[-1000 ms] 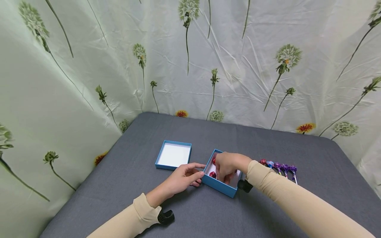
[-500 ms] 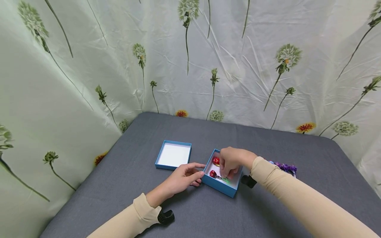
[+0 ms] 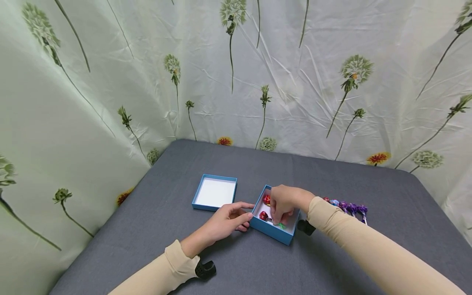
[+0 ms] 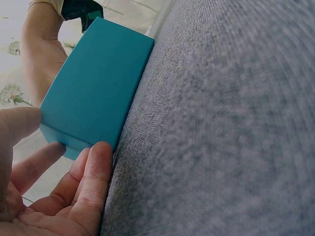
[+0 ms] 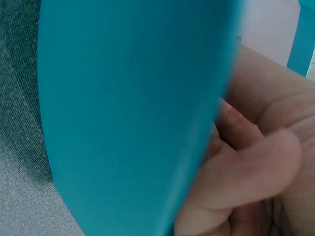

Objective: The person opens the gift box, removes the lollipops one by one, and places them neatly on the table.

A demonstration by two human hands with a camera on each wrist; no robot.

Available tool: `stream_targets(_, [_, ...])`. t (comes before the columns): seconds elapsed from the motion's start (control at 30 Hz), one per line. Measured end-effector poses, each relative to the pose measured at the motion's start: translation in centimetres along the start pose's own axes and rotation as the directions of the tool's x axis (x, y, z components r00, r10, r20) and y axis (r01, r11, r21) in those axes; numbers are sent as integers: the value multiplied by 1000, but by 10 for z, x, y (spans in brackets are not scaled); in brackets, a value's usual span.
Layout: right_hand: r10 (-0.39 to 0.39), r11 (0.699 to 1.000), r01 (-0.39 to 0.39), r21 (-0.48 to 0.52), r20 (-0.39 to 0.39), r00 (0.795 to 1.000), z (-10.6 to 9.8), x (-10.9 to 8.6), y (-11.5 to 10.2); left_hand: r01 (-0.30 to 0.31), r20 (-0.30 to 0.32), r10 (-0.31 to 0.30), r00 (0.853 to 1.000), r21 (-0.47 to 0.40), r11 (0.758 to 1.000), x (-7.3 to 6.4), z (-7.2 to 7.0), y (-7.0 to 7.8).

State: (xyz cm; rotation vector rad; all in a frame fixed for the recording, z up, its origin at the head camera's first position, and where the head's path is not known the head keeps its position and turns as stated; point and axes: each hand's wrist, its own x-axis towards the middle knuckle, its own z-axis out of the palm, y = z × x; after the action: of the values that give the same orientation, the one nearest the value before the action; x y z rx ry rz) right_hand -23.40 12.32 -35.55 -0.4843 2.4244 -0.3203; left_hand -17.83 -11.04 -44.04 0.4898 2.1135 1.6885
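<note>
An uncovered blue box (image 3: 272, 230) with a white inside sits on the grey table. My left hand (image 3: 228, 220) touches its left corner, thumb and fingertips against the walls, fingers loosely bent. In the left wrist view those fingers (image 4: 96, 179) rest at the box's end. My right hand (image 3: 283, 204) reaches down into the box with curled fingers, pinching the stick of a red-wrapped lollipop (image 3: 263, 216); a bit of green shows by the fingertips. Behind it lies another red lollipop (image 3: 267, 199). The box wall partly covers the right fingers in the right wrist view.
The matching lid (image 3: 215, 191) lies white side up, left of the box. Several lollipops (image 3: 352, 207) in purple, blue and red wrappers lie in a row to the right, partly behind the right forearm. A flowered curtain (image 3: 287, 78) hangs along the table's back edge.
My right hand has lifted slightly and shifted right inside the box, uncovering more of the red lollipops, then come back down to the nearer one's stick. The left hand stays at the corner.
</note>
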Motion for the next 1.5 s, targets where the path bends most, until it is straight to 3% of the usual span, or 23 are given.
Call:
stream_targets(0.5, [-36,998,35,-58,-28,999,0,0,-3,-7,-3,7,1000,-2,1000,-1,0,-1])
stream_targets(1.03, [-110,994,110,-28,2,994,-18,-7,2,-6,-4,6,1000,5,1000,-1,0,1])
stream_targets(1.5, [-155,987,154,-40,-17,988,-33,-18,12,-8,-6,8,1000,4,1000,0,1,0])
